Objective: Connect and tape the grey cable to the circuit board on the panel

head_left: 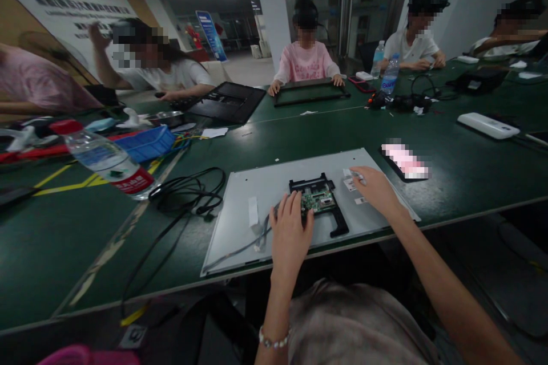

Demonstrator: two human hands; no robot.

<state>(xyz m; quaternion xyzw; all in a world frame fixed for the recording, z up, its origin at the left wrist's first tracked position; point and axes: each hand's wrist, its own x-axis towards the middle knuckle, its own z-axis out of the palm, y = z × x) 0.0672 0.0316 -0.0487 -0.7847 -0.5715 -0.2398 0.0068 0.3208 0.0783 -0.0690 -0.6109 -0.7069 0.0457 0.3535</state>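
Note:
A flat grey display panel (240, 188) lies on the table in front of me, back side up. On it sits a green circuit board (317, 201) in a black plastic bracket (340, 223). My left hand (291, 225) rests palm down over the board's left side, fingers spread and touching it. A grey cable (244, 249) runs from under that hand to the panel's lower left. My right hand (377, 185) is at the panel's right part, its fingertips together beside white labels (350, 183). Whatever is between those fingertips is too small to make out.
A phone (405, 161) lies right of the panel. On the left are coiled black cables (188, 194), a tilted-looking water bottle (113, 162) and a blue tray (148, 144). Across the table a person holds a black frame (312, 94); other people sit alongside.

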